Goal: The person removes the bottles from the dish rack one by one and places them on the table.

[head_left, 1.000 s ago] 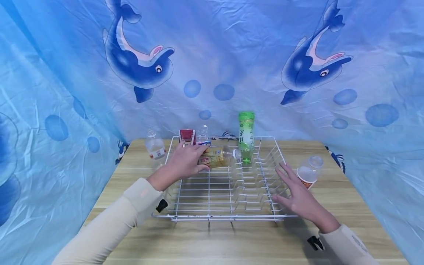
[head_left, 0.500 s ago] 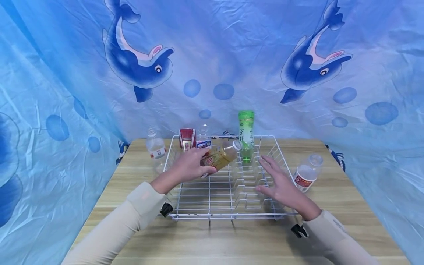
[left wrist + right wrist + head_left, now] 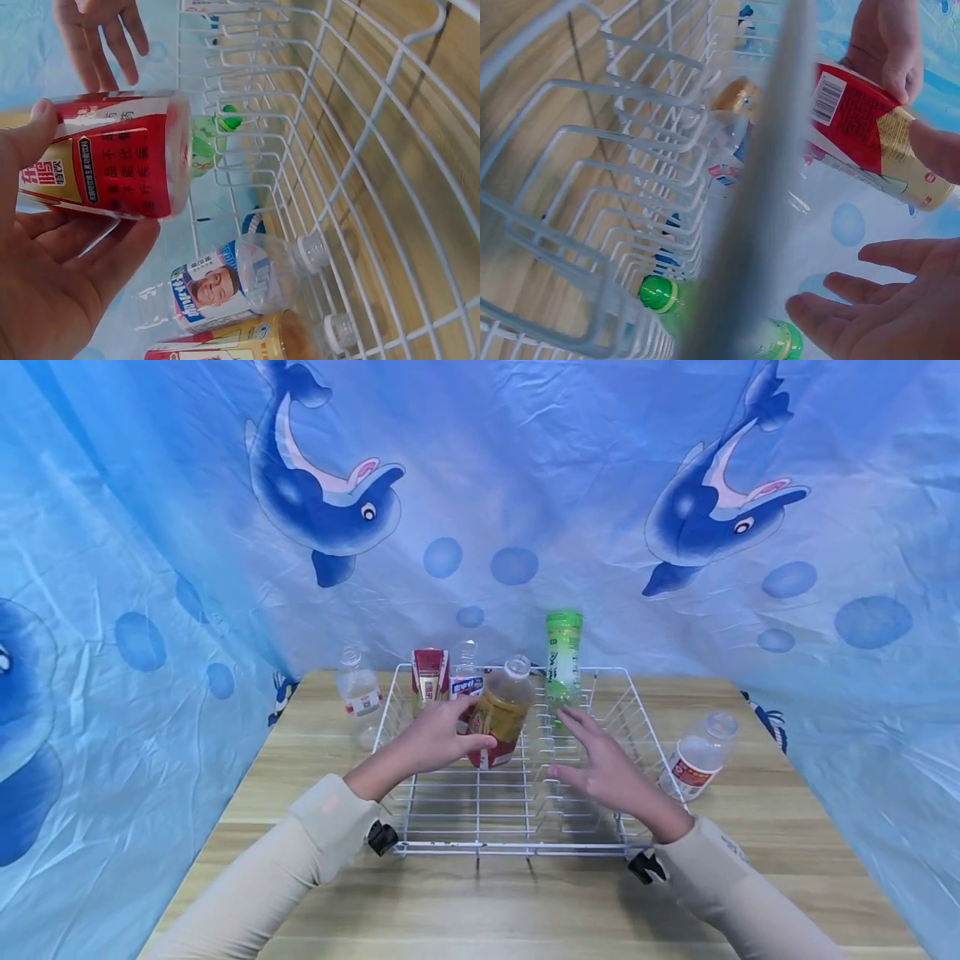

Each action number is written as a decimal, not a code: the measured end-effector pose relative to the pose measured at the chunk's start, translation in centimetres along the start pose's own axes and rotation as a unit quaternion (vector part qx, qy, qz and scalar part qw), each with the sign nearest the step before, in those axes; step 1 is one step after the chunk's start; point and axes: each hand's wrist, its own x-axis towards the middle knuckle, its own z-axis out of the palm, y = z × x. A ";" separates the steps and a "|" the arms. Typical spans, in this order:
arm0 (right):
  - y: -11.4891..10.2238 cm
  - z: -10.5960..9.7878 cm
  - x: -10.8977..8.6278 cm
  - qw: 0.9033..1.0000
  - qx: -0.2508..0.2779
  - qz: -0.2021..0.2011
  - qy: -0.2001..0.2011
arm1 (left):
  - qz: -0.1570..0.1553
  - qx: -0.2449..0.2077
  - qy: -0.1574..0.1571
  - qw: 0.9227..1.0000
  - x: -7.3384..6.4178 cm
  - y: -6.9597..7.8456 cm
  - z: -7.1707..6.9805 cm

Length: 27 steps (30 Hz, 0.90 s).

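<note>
My left hand (image 3: 431, 739) grips a drink bottle (image 3: 501, 714) with a red and gold label over the white wire dish rack (image 3: 517, 849). The bottle stands nearly upright, tilted slightly right, its clear neck up. In the left wrist view, the base of the bottle points towards the rack wires. My right hand (image 3: 611, 768) is over the rack's right half, fingers spread and holding nothing, a short way from the bottle. Behind, a green bottle (image 3: 562, 664), a blue-labelled bottle (image 3: 467, 689) and a red and gold bottle (image 3: 430, 677) stand cap-down in the rack.
Outside the rack, a clear bottle (image 3: 358, 689) stands at the left and another with a red and white label (image 3: 697, 756) at the right, both on the wooden table (image 3: 480, 910). A blue dolphin-print sheet (image 3: 480, 485) hangs behind and at both sides.
The left hand has lifted the bottle from lying flat and turned its neck upward. The right hand has moved left from the rack's right side to near the bottle.
</note>
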 end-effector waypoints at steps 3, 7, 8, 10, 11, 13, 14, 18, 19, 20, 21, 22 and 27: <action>-0.1 -0.1 0.3 1.000 0.025 0.010 -0.009 | 0.002 -0.029 -0.015 0.999 -0.3 0.0 0.1; -0.4 -0.1 0.7 0.995 0.093 0.007 -0.032 | 0.015 -0.059 -0.035 0.998 -0.6 0.1 0.2; -0.5 -0.1 0.8 0.994 0.106 0.005 -0.038 | 0.020 -0.063 -0.040 0.997 -0.6 0.1 0.3; -0.7 0.0 1.0 0.990 0.132 0.003 -0.049 | 0.030 -0.071 -0.051 0.996 -0.7 0.2 0.4; -0.8 0.1 1.1 0.989 0.139 0.005 -0.053 | 0.037 -0.072 -0.057 0.995 -0.7 0.2 0.5; -1.0 0.3 1.2 0.986 0.154 0.012 -0.057 | 0.048 -0.080 -0.071 0.993 -0.7 0.3 0.7; -1.1 0.4 1.3 0.984 0.166 0.013 -0.061 | 0.054 -0.083 -0.075 0.992 -0.7 0.3 0.8; -1.4 1.0 1.7 0.975 0.207 0.009 -0.085 | 0.069 -0.097 -0.092 0.989 -0.8 0.3 1.3; -1.5 1.1 1.7 0.973 0.212 0.004 -0.089 | 0.073 -0.101 -0.096 0.988 -0.8 0.3 1.4; -1.5 1.2 1.8 0.973 0.214 0.001 -0.092 | 0.078 -0.109 -0.100 0.986 -0.8 0.3 1.5; -1.6 1.3 1.8 0.973 0.211 -0.003 -0.092 | 0.082 -0.116 -0.105 0.984 -0.9 0.3 1.5; -1.6 1.4 1.8 0.974 0.207 -0.005 -0.089 | 0.088 -0.122 -0.107 0.983 -0.9 0.3 1.6; -1.8 1.5 1.6 0.979 0.191 -0.006 -0.077 | 0.100 -0.127 -0.112 0.981 -1.1 0.5 1.7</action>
